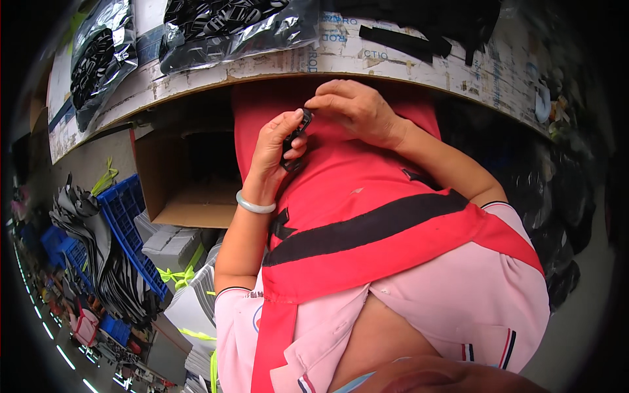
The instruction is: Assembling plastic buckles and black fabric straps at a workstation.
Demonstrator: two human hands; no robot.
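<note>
My left hand [274,149] grips a small black plastic buckle [293,139] upright, just below the table's edge and over my red apron [367,196]. My right hand [354,108] meets it from the right, with its fingertips pinching the buckle's top end. Both hands touch the same piece. A pale green bangle [254,205] circles my left wrist. A black strap [367,226] crosses the apron below my hands.
Clear bags of black plastic parts [229,29] lie on the worn white table [367,56], with black straps [406,40] at its right. An open cardboard box [187,180] stands under the table, with a blue crate [128,226] and bundled stacks [180,252] at the left.
</note>
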